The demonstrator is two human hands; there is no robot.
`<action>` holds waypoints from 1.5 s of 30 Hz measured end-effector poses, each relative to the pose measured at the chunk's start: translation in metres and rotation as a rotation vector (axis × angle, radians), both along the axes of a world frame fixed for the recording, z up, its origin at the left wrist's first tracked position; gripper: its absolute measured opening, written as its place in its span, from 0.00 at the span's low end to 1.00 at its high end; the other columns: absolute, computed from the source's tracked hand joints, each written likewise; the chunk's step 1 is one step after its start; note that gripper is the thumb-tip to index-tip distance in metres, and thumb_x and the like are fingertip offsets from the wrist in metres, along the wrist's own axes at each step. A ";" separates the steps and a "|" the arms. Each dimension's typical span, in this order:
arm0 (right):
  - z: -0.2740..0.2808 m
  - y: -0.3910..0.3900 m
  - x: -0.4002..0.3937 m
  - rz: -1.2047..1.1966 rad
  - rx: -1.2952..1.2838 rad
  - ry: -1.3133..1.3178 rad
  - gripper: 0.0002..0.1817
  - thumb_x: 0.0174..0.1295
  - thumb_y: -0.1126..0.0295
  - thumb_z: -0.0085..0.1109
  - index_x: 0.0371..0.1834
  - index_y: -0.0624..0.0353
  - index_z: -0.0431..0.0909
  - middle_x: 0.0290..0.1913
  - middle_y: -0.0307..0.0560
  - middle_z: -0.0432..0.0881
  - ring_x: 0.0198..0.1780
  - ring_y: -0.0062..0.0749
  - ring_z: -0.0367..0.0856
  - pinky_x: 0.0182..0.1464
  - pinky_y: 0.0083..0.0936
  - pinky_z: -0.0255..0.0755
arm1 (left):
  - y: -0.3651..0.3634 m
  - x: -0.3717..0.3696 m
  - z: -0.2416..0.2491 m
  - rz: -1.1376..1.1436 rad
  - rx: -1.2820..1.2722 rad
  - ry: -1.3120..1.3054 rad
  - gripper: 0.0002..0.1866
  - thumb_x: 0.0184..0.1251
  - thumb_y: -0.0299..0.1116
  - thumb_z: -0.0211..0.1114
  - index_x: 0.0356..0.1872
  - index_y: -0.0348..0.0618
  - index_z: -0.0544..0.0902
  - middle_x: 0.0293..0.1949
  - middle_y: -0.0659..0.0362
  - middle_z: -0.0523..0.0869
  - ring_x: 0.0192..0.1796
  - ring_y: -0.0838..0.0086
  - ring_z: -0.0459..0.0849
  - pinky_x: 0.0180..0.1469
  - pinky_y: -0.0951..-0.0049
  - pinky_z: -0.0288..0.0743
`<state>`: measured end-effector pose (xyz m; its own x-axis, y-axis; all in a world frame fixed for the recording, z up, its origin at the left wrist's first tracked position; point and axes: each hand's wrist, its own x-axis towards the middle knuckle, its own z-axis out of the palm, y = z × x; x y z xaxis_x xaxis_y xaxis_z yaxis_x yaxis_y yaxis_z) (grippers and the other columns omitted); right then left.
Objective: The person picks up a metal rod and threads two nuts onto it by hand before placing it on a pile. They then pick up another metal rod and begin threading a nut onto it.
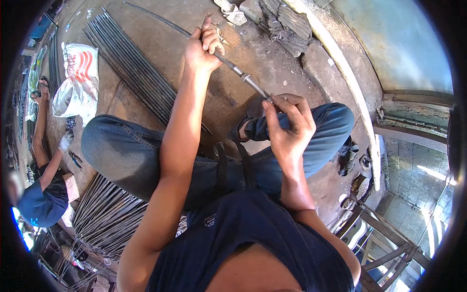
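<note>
My left hand point(204, 48) is closed around a long dark cable point(165, 22) held up over the floor. Past that grip, towards the lower right, the cable carries a shiny metal collar point(237, 70) and a coiled metal spring point(255, 85). The fingertips and thumb of my right hand point(292, 126) pinch the lower end beyond the spring. Whatever tip lies between those fingers is hidden. Both hands are raised in front of my crossed legs, and the far end of the cable slants up to the left.
A bundle of long dark rods point(131, 63) lies on the floor at left, with another pile point(109, 214) behind my knee. Beside them are a white sack point(75, 82), pliers point(75, 159) and a seated co-worker point(46, 197) in a glove. Stone blocks point(323, 68) stand at right.
</note>
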<state>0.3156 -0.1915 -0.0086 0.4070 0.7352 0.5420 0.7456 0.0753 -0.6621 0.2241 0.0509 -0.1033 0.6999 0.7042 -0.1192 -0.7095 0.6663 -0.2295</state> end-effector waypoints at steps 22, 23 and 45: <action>0.006 0.002 0.016 0.071 -0.195 -0.037 0.09 0.56 0.74 0.70 0.35 0.64 0.79 0.30 0.52 0.81 0.29 0.40 0.84 0.30 0.29 0.75 | 0.001 0.000 -0.006 -0.032 -0.007 0.054 0.28 0.81 0.52 0.37 0.45 0.38 0.79 0.18 0.69 0.60 0.13 0.83 0.56 0.14 0.81 0.50; 0.006 0.000 0.017 0.099 -0.194 -0.043 0.10 0.55 0.74 0.71 0.36 0.64 0.80 0.33 0.53 0.81 0.32 0.43 0.84 0.32 0.30 0.76 | 0.001 0.001 -0.005 -0.027 0.002 0.044 0.29 0.81 0.52 0.37 0.45 0.38 0.80 0.18 0.69 0.60 0.13 0.83 0.55 0.14 0.82 0.50; -0.017 -0.002 0.019 0.103 -0.149 -0.062 0.14 0.56 0.77 0.69 0.43 0.67 0.76 0.34 0.56 0.80 0.32 0.45 0.84 0.33 0.32 0.77 | 0.001 0.005 -0.013 0.012 0.039 -0.023 0.27 0.82 0.48 0.37 0.46 0.33 0.78 0.17 0.67 0.60 0.13 0.83 0.54 0.14 0.80 0.46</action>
